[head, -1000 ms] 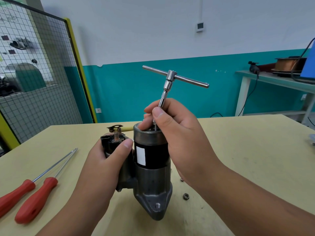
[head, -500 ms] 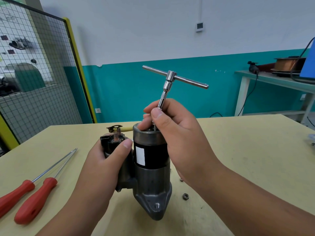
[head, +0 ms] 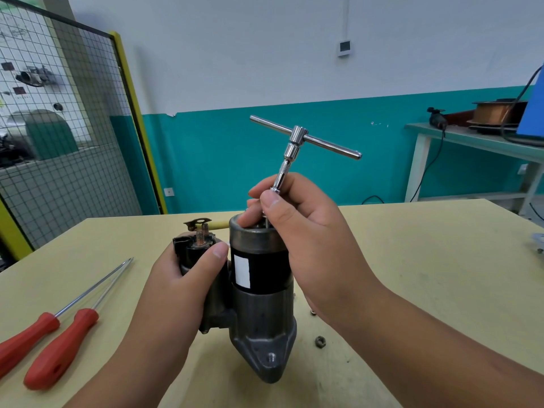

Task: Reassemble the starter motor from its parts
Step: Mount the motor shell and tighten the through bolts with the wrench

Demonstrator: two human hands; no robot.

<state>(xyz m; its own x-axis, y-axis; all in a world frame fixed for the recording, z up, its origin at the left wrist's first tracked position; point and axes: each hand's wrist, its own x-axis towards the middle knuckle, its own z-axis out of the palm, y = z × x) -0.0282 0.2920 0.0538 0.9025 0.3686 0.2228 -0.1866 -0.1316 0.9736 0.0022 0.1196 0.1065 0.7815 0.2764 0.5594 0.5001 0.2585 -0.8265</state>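
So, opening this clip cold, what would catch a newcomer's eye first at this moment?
The starter motor stands upright mid-table, gripped at its side by the left hand. A shiny T-handle wrench rises tilted from its top end, the shaft pinched by the right hand. Two red-handled screwdrivers lie side by side at the left of the yellow table, and a loose nut sits by the motor's base.

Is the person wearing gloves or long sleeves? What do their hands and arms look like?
No gloves. The left hand and right hand are bare, with short, plain nails and no rings. The left arm and right arm are bare too: no sleeve, watch or bracelet shows as far as the picture reaches.
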